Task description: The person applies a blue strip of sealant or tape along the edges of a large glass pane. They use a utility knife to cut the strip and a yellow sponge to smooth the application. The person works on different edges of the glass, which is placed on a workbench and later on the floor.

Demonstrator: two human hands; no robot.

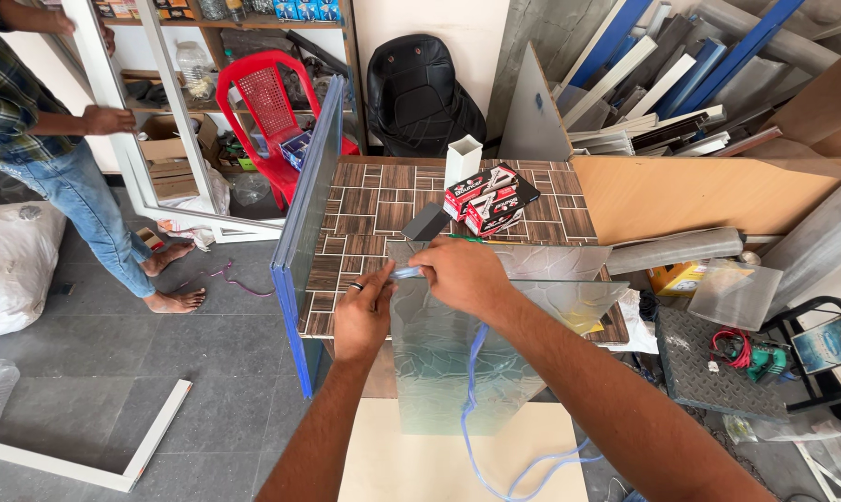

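The right hand (462,276) pinches the end of a pale blue rubber strip (472,390) between thumb and fingertips at the top edge of a patterned glass pane (457,363). The left hand (363,316), a dark ring on one finger, closes its fingers on the same strip end and glass edge just beside the right. The strip runs from the fingers down across the frosted pane and loops loosely below it. The pane lies flat on a tile-patterned table (364,209), overhanging the near edge. Farther along the table lie a dark block (426,222), two red and black boxes (490,197) and a white square tube (462,160). A blue-edged glass sheet (307,232) stands upright along the table's left side. At far left another person (39,139) holds a white frame (151,112).
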